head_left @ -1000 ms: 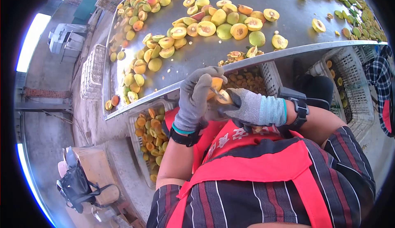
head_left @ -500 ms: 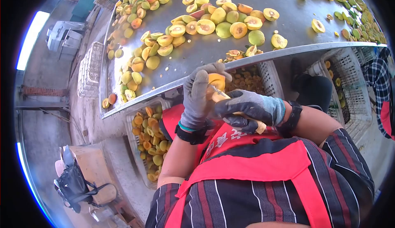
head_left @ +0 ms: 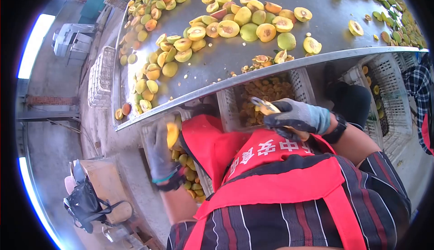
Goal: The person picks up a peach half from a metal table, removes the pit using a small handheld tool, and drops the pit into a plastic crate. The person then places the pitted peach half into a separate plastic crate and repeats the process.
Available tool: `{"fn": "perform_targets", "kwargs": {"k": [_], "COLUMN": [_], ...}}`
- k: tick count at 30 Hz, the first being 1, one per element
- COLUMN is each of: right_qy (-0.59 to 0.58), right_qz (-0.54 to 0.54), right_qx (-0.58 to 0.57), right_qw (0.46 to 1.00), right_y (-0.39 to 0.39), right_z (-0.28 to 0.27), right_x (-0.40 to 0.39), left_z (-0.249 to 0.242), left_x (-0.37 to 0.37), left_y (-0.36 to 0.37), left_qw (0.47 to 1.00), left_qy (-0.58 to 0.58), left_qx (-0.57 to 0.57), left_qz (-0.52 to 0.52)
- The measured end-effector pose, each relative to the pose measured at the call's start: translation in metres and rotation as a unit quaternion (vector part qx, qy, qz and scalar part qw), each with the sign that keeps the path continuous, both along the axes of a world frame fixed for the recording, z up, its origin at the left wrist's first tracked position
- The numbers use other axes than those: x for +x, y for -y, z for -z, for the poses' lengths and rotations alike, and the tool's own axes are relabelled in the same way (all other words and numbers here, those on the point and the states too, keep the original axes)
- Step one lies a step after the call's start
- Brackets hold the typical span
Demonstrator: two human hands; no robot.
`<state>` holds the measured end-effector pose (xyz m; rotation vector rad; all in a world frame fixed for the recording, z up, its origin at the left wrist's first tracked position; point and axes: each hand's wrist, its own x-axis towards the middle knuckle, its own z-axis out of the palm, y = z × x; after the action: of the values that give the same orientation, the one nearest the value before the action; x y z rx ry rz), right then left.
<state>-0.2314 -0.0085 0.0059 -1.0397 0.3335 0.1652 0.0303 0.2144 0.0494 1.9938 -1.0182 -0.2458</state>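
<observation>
Orange fruit half (head_left: 172, 135): sitting against the fingers of the left hand (head_left: 160, 153), appearing over the left crate (head_left: 206, 183); whether it is touching the cut halves (head_left: 187, 162) in there, I cannot tell.
Left glove: blurring, so I cannot tell whether this hand is gripping its 1 half firmly or letting it go.
Right glove: the right hand (head_left: 296, 116) is clamping on a tool (head_left: 257, 101), whose metal end is pointing away from the body and whose handle is sticking out on the near side.
Pale yellow piece (head_left: 270, 108): lying alongside the metal end; I cannot tell whether it is a 2nd fruit half or part of the tool.
Metal counter (head_left: 332, 33): carrying spread piles of fruit (head_left: 248, 32), many cut halves showing their pits.
Middle crate (head_left: 227, 105): standing below the counter's near edge, holding small brownish pieces (head_left: 266, 87).
Work at the left crate: the step in hand seems to be putting this half in with the others.
Left-hand move: probably calling for opening the fingers low over the crate, while the right hand is keeping the tool clear.
</observation>
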Motion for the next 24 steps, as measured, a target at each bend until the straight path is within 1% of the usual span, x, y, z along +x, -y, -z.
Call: {"fn": "perform_targets", "kwargs": {"k": [1,2,3,4,5,6,7,8,9,11,12,14,15,16,17,18,20,21,22,23,24], "right_qy": [0.022,0.044,0.047,0.034,0.021,0.024,-0.021,-0.066,-0.103,-0.110,-0.118,-0.127,-0.144,-0.161,-0.160,-0.159,-0.127,-0.125,-0.095,-0.066,-0.064], "right_qz": [-0.013,-0.026,-0.028,-0.019,-0.009,-0.011,0.000,0.013,0.017,0.031,0.043,0.037,0.036,0.034,0.031,0.029,0.060,0.058,0.054,0.051,0.051], "right_qx": [-0.045,-0.090,-0.088,-0.092,-0.097,-0.099,-0.096,-0.094,-0.066,-0.075,-0.080,-0.083,-0.098,-0.110,-0.103,-0.102,-0.080,-0.076,-0.086,-0.098,-0.098], "right_qw": [0.999,0.995,0.995,0.995,0.995,0.995,0.995,0.993,0.992,0.991,0.989,0.988,0.984,0.980,0.981,0.981,0.987,0.988,0.990,0.992,0.992], "right_y": [0.006,0.011,0.013,0.015,0.016,0.016,0.015,0.015,0.014,0.011,0.010,0.011,0.012,0.012,0.012,0.012,0.009,0.008,0.009,0.010,0.010], "right_z": [0.006,0.012,0.014,0.013,0.010,0.008,0.005,0.000,-0.013,-0.013,-0.013,-0.013,-0.012,-0.009,-0.003,0.004,0.013,0.014,0.012,0.010,0.005], "right_x": [-0.005,-0.009,-0.012,-0.013,-0.012,-0.009,-0.004,0.000,0.002,0.003,0.003,-0.001,-0.003,-0.005,-0.006,-0.008,-0.010,-0.009,-0.007,-0.006,-0.003], "left_z": [0.002,-0.004,-0.010,-0.016,-0.020,-0.019,-0.017,-0.006,0.009,0.022,0.022,0.021,0.025,0.028,0.030,0.031,0.026,0.039,0.039,0.037,0.036], "left_x": [0.035,0.048,0.056,0.060,0.068,0.072,0.076,0.090,0.105,0.116,0.116,0.110,0.108,0.105,0.104,0.103,0.095,0.098,0.095,0.092,0.088], "left_y": [-0.033,-0.035,-0.038,-0.037,-0.010,0.021,0.054,0.085,0.114,0.166,0.185,0.211,0.214,0.215,0.216,0.213,0.197,0.186,0.176,0.168,0.159], "left_qw": [0.980,0.980,0.972,0.941,0.931,0.955,0.974,0.970,0.961,0.945,0.947,0.929,0.930,0.917,0.902,0.902,0.895,0.918,0.917,0.936,0.952], "left_qy": [-0.133,-0.130,-0.006,0.117,0.101,0.085,0.071,0.141,0.209,0.266,0.264,0.158,0.157,0.174,0.192,0.192,0.146,0.154,0.156,0.129,0.101], "left_qx": [0.141,0.144,0.232,0.314,0.348,0.282,0.214,0.197,0.179,0.186,0.180,0.327,0.324,0.352,0.382,0.383,0.405,0.348,0.351,0.305,0.257], "left_qz": [-0.045,-0.046,-0.042,-0.038,-0.056,-0.042,-0.026,-0.002,0.022,0.037,0.038,0.070,0.070,0.063,0.056,0.055,0.115,0.112,0.111,0.123,0.135]}}
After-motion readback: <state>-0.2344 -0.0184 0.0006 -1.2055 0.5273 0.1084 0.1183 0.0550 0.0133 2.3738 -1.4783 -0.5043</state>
